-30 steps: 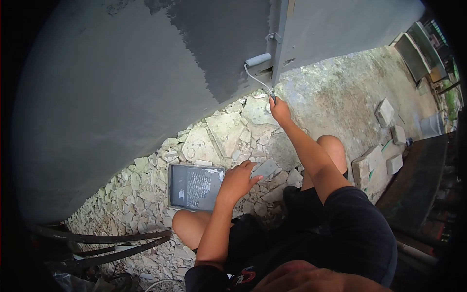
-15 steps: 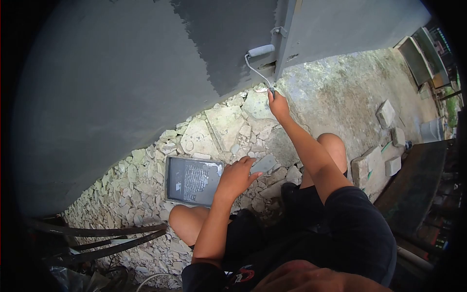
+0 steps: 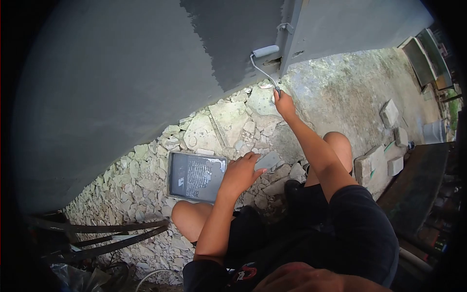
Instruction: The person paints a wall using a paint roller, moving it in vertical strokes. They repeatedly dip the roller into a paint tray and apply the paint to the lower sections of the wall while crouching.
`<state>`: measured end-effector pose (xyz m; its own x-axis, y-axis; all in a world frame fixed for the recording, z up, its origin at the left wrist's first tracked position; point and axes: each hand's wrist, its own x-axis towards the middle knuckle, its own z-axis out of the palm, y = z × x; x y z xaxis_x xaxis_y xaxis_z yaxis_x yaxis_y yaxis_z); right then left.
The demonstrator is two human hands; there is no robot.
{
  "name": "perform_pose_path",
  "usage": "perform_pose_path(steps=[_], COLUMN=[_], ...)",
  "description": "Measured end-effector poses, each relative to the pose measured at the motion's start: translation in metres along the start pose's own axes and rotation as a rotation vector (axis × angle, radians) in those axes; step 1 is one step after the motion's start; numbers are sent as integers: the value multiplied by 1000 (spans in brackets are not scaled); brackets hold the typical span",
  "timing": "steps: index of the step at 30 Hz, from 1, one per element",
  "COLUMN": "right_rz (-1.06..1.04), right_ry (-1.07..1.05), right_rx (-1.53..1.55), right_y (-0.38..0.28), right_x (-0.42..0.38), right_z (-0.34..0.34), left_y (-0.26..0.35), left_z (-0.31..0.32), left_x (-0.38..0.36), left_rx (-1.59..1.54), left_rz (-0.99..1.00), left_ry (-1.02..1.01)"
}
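My right hand [image 3: 284, 103] is wrapped round the handle of a paint roller [image 3: 265, 51]. The roller's pale grey sleeve lies at the low part of the wall [image 3: 121, 73], close to the corner post, beside a darker wet-looking patch of paint [image 3: 231, 34]. Over the rubble, my left hand [image 3: 238, 175] hangs with fingers spread, holding nothing. It overlaps the right edge of a paint tray [image 3: 171, 175] with grey paint in it. Just past its fingertips lies a flat grey slab [image 3: 267, 162].
Broken stone and rubble [image 3: 131, 180] cover the ground along the wall. A metal latch [image 3: 286, 27] sticks out by the post. Concrete blocks [image 3: 369, 165] lie at the right on the concrete floor [image 3: 335, 92]. Dark curved strips [image 3: 107, 238] reach in at lower left.
The whole view has shifted slightly, so the scene sits a little further right. The roller sits slightly lower relative to the latch. My left hand stays spread by the tray.
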<state>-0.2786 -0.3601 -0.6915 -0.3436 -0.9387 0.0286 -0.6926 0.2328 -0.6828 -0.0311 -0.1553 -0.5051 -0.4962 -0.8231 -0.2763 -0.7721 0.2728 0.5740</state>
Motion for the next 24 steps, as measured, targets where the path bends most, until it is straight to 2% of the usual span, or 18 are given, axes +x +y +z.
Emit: perform_pose_path(steps=[2, 6, 11, 17, 22, 24], right_rz=[-37, 22, -29, -73, -84, -99], right_ry=[-22, -96, 5, -32, 13, -42], right_rx=[-23, -86, 68, -74, 19, 123], right_y=[22, 5, -17, 26, -28, -49], right_x=[-1, -9, 2, -9, -30, -33], right_z=[14, -7, -11, 21, -1, 1], left_y=[-4, -8, -2, -10, -12, -7], left_z=[3, 0, -5, 5, -1, -6], left_x=[1, -2, -3, 1, 1, 4], left_rx=[-17, -13, 6, -28, 24, 22], left_rz=[7, -19, -30, -17, 11, 21], left_ry=[-38, -48, -16, -67, -4, 37])
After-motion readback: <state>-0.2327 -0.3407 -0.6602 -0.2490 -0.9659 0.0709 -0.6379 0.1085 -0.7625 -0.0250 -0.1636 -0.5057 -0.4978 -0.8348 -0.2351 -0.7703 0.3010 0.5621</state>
